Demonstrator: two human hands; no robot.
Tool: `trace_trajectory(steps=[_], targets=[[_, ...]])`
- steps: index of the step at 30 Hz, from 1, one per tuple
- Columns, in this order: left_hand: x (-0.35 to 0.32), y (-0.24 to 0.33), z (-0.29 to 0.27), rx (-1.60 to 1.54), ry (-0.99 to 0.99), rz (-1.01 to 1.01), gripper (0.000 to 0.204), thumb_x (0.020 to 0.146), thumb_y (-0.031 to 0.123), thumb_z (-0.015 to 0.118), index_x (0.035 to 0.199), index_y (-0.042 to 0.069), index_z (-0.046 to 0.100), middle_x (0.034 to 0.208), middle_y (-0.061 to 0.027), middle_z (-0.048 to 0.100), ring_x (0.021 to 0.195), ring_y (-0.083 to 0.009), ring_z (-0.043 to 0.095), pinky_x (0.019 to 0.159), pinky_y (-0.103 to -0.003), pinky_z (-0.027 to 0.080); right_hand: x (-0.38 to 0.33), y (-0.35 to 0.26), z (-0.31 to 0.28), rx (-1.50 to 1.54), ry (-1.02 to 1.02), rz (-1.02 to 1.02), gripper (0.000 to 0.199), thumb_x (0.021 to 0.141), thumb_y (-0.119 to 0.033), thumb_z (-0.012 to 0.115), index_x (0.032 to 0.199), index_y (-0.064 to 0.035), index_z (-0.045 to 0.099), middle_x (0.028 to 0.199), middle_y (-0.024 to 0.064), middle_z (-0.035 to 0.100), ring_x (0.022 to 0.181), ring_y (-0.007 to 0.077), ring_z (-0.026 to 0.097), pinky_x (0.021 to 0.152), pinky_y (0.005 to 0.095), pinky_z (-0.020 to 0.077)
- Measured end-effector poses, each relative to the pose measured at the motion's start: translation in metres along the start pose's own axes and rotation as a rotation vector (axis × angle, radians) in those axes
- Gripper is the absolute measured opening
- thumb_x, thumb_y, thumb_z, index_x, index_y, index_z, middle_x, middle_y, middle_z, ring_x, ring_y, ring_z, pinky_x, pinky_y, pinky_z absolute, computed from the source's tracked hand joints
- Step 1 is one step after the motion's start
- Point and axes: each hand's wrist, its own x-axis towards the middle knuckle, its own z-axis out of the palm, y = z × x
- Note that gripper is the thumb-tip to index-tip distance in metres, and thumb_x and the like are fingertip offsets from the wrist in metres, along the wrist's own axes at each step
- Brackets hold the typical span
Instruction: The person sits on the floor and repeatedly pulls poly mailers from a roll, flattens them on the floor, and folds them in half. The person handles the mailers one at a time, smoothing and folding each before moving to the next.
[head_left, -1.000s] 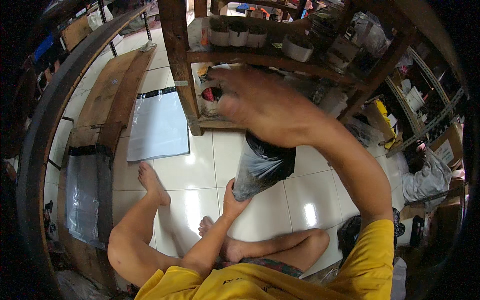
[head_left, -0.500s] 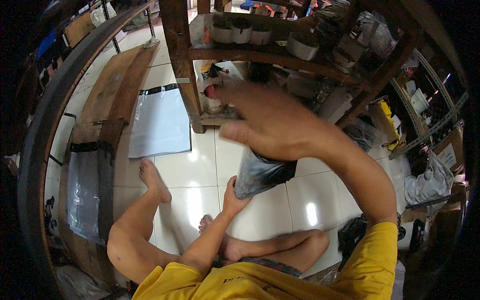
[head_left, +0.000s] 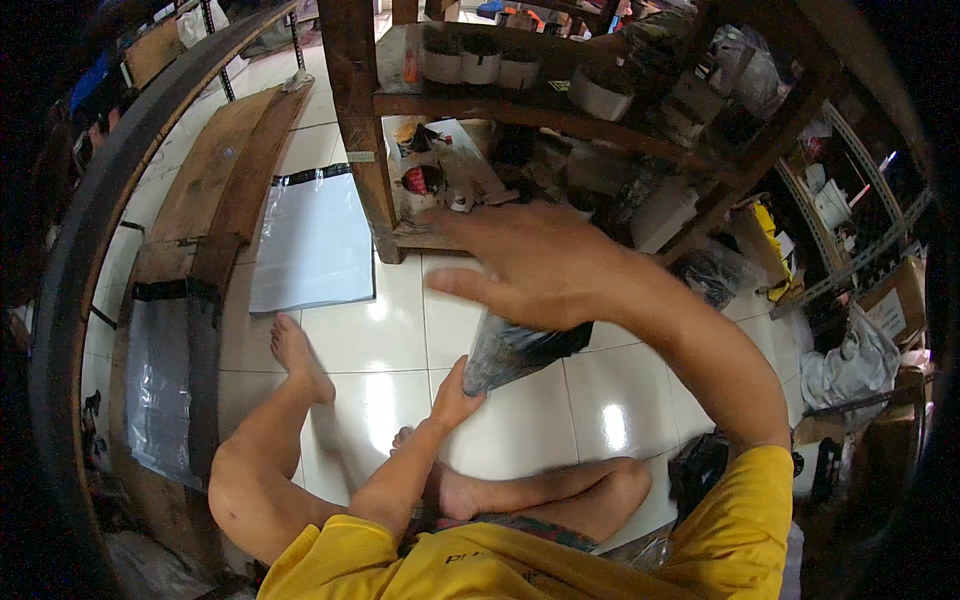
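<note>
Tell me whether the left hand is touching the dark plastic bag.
Touching. The head view shows the left hand gripping the lower corner of the dark plastic bag, fingers against it.

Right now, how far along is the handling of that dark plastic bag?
Done: the dark plastic bag is off the tiled floor, with something inside. In hand: the left hand pinches its lower corner; the right hand spreads over its top. Left: its top is hidden by the hand, so sealing cannot be judged; a flat white mailer bag lies unused.
</note>
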Motion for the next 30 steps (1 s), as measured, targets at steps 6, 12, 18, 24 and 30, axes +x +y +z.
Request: trace_trajectory(steps=[6, 12, 18, 24, 30], targets=[[0.001, 0.032, -0.018, -0.045, -0.051, 0.062, 0.087, 0.075, 0.017, 0.080, 0.147, 0.000, 0.035, 0.133, -0.0261, 0.056, 0.126, -0.0377, 0.056, 0.105, -0.040, 0.046, 0.011, 0.000, -0.017, 0.139, 0.122, -0.057, 0.054, 0.098, -0.051, 0.049, 0.112, -0.0007, 0.064, 0.100, 0.0276, 0.067, 0.095, 0.0462, 0.064, 0.087, 0.0543, 0.0492], [-0.002, 0.026, -0.005, -0.089, 0.084, 0.074, 0.092, 0.073, 0.019, 0.083, 0.148, 0.000, 0.033, 0.138, -0.0255, 0.052, 0.128, -0.0372, 0.054, 0.106, -0.039, 0.045, 0.015, -0.011, -0.032, 0.185, 0.177, -0.027, 0.053, 0.098, -0.049, 0.050, 0.107, 0.0017, 0.065, 0.096, 0.0247, 0.070, 0.094, 0.0407, 0.068, 0.084, 0.0506, 0.0519], [-0.005, 0.039, -0.006, -0.091, 0.123, 0.081, 0.093, 0.072, 0.020, 0.084, 0.148, 0.000, 0.034, 0.137, -0.0251, 0.053, 0.125, -0.0365, 0.056, 0.103, -0.040, 0.048, 0.009, -0.003, -0.025, 0.156, -0.125, 0.046, 0.060, 0.100, -0.040, 0.045, 0.141, 0.0026, 0.046, 0.136, 0.0300, 0.053, 0.127, 0.0448, 0.051, 0.109, 0.0475, 0.0388], [0.003, 0.027, -0.001, -0.127, 0.172, 0.129, 0.079, 0.074, 0.020, 0.083, 0.140, 0.000, 0.045, 0.124, -0.0226, 0.064, 0.110, -0.0338, 0.065, 0.096, -0.039, 0.052, 0.009, 0.004, -0.017, 0.047, 0.100, -0.094, 0.053, 0.101, -0.047, 0.046, 0.108, 0.0028, 0.062, 0.114, 0.0291, 0.064, 0.106, 0.0461, 0.062, 0.091, 0.0518, 0.0493], [0.006, 0.036, -0.025, -0.280, -0.045, -0.008, 0.057, 0.078, 0.015, 0.076, 0.130, 0.001, 0.057, 0.114, -0.0198, 0.070, 0.106, -0.0295, 0.068, 0.095, -0.038, 0.052, -0.058, 0.049, -0.045, 0.583, 0.190, 0.341, 0.076, 0.100, -0.060, 0.045, 0.148, -0.0012, 0.039, 0.139, 0.0202, 0.055, 0.131, 0.0313, 0.052, 0.111, 0.0441, 0.0378]])
